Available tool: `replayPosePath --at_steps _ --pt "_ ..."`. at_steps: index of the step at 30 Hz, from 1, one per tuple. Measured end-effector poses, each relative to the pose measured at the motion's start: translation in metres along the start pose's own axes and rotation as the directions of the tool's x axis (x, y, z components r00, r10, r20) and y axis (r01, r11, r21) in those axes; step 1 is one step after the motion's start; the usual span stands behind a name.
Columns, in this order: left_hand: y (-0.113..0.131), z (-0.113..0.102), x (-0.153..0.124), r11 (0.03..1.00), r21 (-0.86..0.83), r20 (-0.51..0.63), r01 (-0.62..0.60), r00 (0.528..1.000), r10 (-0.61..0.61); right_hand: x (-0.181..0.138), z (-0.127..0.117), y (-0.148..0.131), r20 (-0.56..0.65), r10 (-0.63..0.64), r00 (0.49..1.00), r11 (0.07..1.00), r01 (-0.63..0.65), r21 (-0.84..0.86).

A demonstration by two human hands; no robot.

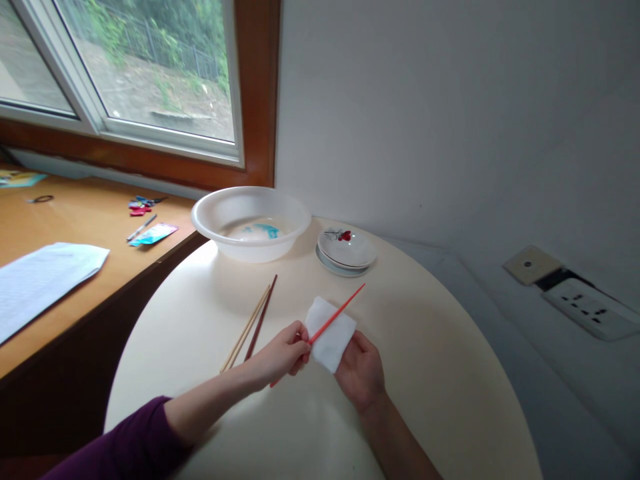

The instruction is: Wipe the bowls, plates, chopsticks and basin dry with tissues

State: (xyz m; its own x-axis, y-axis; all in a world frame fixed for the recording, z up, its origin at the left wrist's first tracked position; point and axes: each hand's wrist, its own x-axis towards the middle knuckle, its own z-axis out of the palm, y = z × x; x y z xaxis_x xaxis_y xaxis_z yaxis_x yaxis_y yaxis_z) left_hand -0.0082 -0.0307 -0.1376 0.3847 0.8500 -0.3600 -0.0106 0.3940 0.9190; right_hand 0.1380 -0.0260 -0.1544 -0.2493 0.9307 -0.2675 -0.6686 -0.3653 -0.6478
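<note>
My left hand is closed around a red-orange chopstick, which slants up to the right with its lower end poking out below the fist. Under the chopstick's upper half lies a folded white tissue. My right hand, palm turned up, supports and grips the tissue by its lower right edge; some of those fingers are hidden behind it. Left of my left hand, light wooden chopsticks and a dark brown chopstick rest on the round table, their lower ends partly behind my forearm.
A white plastic basin stands at the table's back left, with something blue visible inside. Stacked dishes with a red flower pattern sit beside it. A wooden desk on the left holds papers, a pen and a small packet.
</note>
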Motion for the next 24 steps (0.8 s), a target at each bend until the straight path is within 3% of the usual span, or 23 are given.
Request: replayPosePath --at_steps 6,9,15,19,24 --pt "-0.005 -0.003 0.002 0.996 -0.087 0.077 -0.029 0.996 0.036 0.002 -0.005 0.007 0.047 -0.053 0.997 0.999 0.053 0.000" --pt "-0.007 -0.003 0.003 0.999 -0.020 0.099 -0.038 0.994 0.040 0.001 -0.003 0.013 0.076 -0.096 0.992 0.995 0.095 0.013" --pt "-0.012 0.000 0.003 0.990 0.137 0.138 -0.030 0.990 0.011 -0.011 0.011 0.019 0.091 -0.050 0.995 0.987 0.035 0.157" --pt "-0.016 0.000 0.002 0.980 0.198 0.148 -0.008 0.989 -0.022 -0.012 0.014 0.020 0.086 -0.078 0.993 0.989 0.066 0.129" --pt "-0.011 0.003 -0.004 0.987 0.161 0.295 0.020 0.953 -0.068 -0.010 0.016 0.018 0.065 -0.118 0.991 0.989 0.111 0.098"
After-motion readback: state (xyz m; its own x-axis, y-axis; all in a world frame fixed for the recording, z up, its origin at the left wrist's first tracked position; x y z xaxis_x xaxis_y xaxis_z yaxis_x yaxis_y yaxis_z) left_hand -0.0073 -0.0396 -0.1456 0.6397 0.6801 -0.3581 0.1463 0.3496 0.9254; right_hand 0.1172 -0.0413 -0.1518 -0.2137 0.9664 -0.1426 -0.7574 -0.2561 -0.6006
